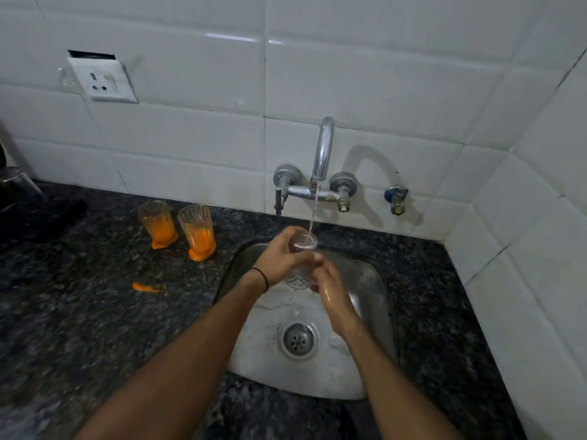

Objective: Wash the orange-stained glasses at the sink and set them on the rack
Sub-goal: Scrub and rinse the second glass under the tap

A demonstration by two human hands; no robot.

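**Glass held under the running tap, centre of frame**

The left hand (279,258) had its fingers curled round the upper part of a clear glass (298,281), just below the rim. The right hand (330,293), wet and blurred, lay against the glass's lower side. I cannot tell whether its fingers wrapped the base or only rubbed it. The glass was tilted, its mouth turned up toward the water stream (314,208) falling from the faucet (322,154), probably so the water could run inside and rinse it. It showed no orange now.

Both hands kept the glass over the sink (371,312), above the drain (298,339), so the runoff fell into the basin and not on the countertop (79,328).

Left of centre, two stained glasses (158,225) (197,230) stood close together on the countertop in orange puddles, apparently waiting their turn. An orange smear (146,287) lay in front of them. A wall socket (103,79) sat at upper left. No rack was in view.
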